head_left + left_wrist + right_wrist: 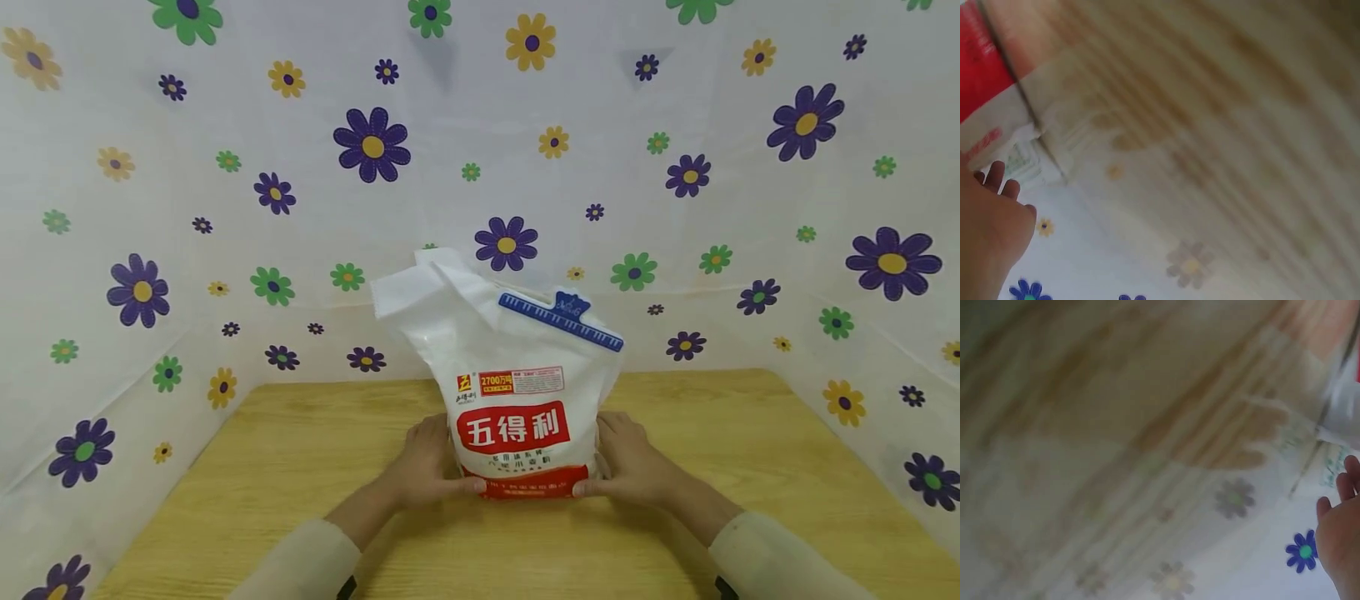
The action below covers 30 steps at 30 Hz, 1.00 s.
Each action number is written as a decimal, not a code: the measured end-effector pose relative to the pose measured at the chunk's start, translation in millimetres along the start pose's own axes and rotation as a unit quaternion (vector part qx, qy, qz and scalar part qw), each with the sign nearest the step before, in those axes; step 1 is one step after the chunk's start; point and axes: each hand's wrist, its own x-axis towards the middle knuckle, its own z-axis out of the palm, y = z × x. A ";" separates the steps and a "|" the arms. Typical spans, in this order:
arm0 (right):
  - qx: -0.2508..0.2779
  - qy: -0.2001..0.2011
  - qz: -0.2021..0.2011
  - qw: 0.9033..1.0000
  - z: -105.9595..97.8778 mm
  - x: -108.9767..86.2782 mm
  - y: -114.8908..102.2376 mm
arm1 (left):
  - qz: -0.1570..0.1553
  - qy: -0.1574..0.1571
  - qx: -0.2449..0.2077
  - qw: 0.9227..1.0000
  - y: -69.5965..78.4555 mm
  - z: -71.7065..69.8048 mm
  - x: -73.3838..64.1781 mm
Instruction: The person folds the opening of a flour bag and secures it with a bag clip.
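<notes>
A white bag of flour (513, 392) with red printed panels stands near the middle of the table in the head view, its folded top leaning to the left. Across its upper right edge sits a blue sealing clip (562, 321). My left hand (427, 467) grips the bag's lower left side, thumb over the front. The right hand (633, 467) holds the lower right side the same way. In the left wrist view, the left fingers (997, 178) lie along the bag's side. The right fingers (1344, 484) show beside the bag in the right wrist view.
A glossy wood-grain table (285, 467) lies under the bag and reflects its surroundings in both wrist views. White cloth (450, 200) printed with purple, yellow and green flowers walls in the back and both sides.
</notes>
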 end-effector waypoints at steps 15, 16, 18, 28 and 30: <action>-0.088 -0.014 -0.019 0.996 7.9 1.6 5.2 | 0.028 -0.021 0.056 0.998 -8.8 11.0 10.9; -0.093 -0.014 -0.022 0.995 7.8 2.5 5.4 | 0.029 -0.023 0.058 0.998 -9.2 10.7 11.5; -0.097 -0.014 -0.028 0.995 7.7 4.0 5.4 | 0.027 -0.027 0.060 0.997 -9.6 9.9 12.3; -0.127 -0.021 -0.030 0.991 10.0 7.0 3.9 | 0.022 -0.043 0.080 0.996 -11.4 10.9 10.0; -0.129 -0.023 -0.028 0.991 10.4 7.3 3.8 | 0.020 -0.047 0.084 0.995 -10.9 10.9 9.6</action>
